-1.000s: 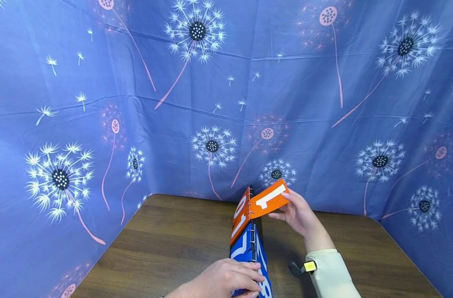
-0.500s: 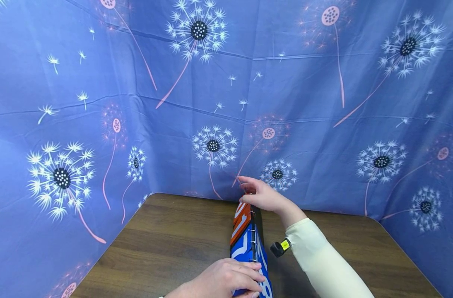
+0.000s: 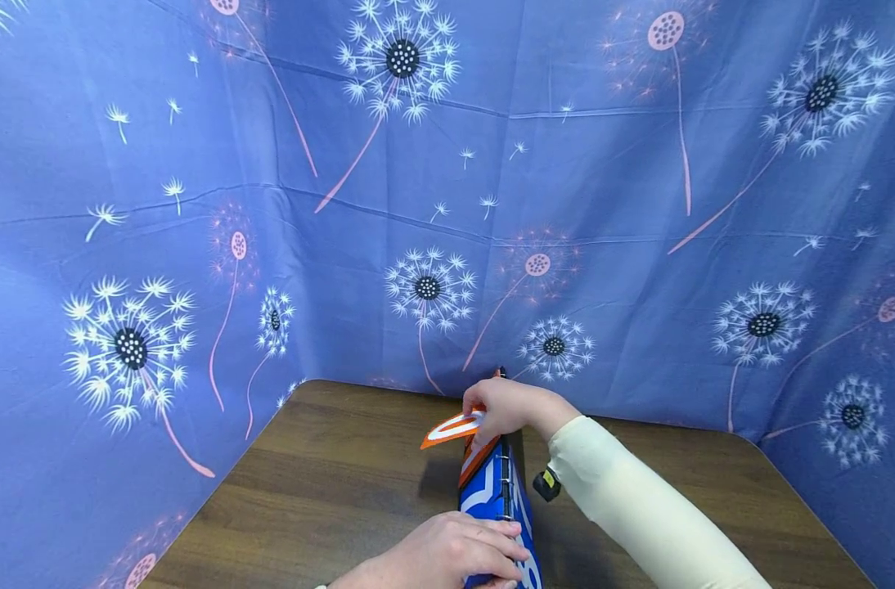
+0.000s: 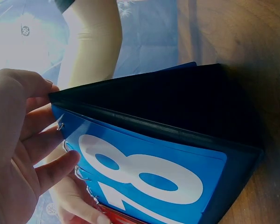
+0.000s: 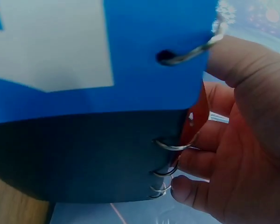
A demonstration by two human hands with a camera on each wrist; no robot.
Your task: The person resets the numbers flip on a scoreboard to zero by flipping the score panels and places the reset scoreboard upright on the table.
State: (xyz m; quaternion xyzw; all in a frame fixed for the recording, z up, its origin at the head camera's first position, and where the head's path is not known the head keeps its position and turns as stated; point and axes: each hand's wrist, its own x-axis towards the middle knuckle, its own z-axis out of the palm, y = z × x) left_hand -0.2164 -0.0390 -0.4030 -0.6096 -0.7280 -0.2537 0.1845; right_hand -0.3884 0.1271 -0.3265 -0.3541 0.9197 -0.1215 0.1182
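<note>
A tabletop flip scoreboard stands like a tent, with blue number cards in front and orange ones behind, hung on metal rings along its top edge. My left hand grips the near end of that edge; in the left wrist view its thumb lies by a blue card showing 8. At the far end my right hand holds an orange number card with a white 0, which sticks out to the left. In the right wrist view, fingers curl behind an orange-red card near the rings, partly hidden.
A brown wooden table carries the scoreboard. Blue dandelion-print cloth hangs close behind the table and along both sides. A small black device with a yellow patch sits at the right wrist.
My right hand has moved left over the ridge, and the orange card showing 1 on the right is out of sight. An orange 0 card now juts out left. The left hand stays put.
</note>
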